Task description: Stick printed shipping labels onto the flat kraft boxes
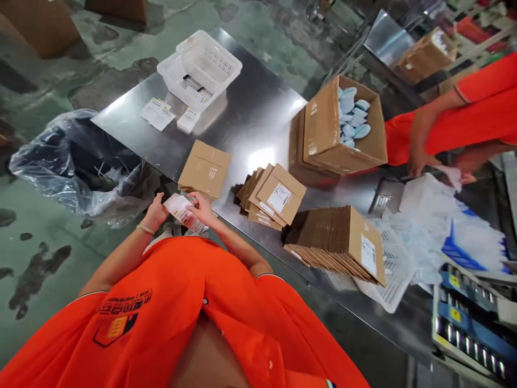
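Observation:
Between my two hands, just off the table's near edge, is a white printed label sheet (183, 211). My left hand (155, 211) pinches its left end. My right hand (202, 209) has its fingers closed on the other side. Right beside my right hand lies a stack of flat brown cardboard (205, 168) on the metal table. Further right sit a loose pile of labelled flat cartons (278, 195) and a long leaning row of folded cartons (343, 242) with a white label on its end. Stacks of printed labels (158, 113) rest near the table's far left corner.
White baskets (202, 64) stand at the table's far end. A plastic-lined bin (81, 161) is left of the table. An open box of pale blue pieces (343, 126) stands beyond the cartons. At the right, another person (448, 116) handles thin plastic near a white crate (390, 275).

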`<state>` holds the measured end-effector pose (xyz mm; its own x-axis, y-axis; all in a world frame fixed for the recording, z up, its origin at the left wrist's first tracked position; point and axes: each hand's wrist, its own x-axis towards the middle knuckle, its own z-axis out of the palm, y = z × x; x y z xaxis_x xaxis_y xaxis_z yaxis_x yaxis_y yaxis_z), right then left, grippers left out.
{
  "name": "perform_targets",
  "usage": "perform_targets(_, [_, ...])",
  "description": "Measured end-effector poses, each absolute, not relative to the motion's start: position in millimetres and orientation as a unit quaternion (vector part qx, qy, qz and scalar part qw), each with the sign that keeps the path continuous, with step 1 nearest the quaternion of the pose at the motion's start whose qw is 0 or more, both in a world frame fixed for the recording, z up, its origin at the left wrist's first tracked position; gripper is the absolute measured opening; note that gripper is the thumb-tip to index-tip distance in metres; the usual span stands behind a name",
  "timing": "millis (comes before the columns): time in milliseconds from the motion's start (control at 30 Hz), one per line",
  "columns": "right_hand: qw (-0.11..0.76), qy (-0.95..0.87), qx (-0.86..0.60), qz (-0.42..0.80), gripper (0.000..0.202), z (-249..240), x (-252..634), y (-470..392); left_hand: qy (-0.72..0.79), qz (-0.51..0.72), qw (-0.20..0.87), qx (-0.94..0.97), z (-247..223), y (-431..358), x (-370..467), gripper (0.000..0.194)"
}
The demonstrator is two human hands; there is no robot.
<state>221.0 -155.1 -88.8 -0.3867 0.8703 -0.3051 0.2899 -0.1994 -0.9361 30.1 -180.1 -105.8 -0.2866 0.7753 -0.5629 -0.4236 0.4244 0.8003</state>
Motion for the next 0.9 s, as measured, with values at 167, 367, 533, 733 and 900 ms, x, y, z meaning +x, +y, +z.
perform_targets(167, [0.284,-0.584,-0.494,0.578,0.035,-85.0,210.2,-144.0,0.546,0.511,0.638,0.184,-94.4,-197.8,50.8,0.090])
perform_targets(367, [0.278,-0.585,-0.496,0.578,0.027,-87.2,215.6,-135.4,0.570,0.455,0.625,0.278,-81.0,-179.5,47.9,0.068])
perform_targets(533, [0.319,-0.580,-0.553,0.505,0.009,-86.2,219.5,-147.5,0.594,0.412,0.605,0.335,-79.4,-159.5,49.5,0.060])
perform_targets(733, [0.366,-0.599,-0.606,0.374,0.010,-79.3,233.5,-128.3,0.547,0.359,0.682,0.326,-98.2,-156.8,54.5,0.056])
perform_targets(900, [0.311,-0.567,-0.702,0.298,0.003,-83.0,247.3,-32.0,0.545,0.300,0.742,0.250,-118.6,-172.6,64.4,0.064])
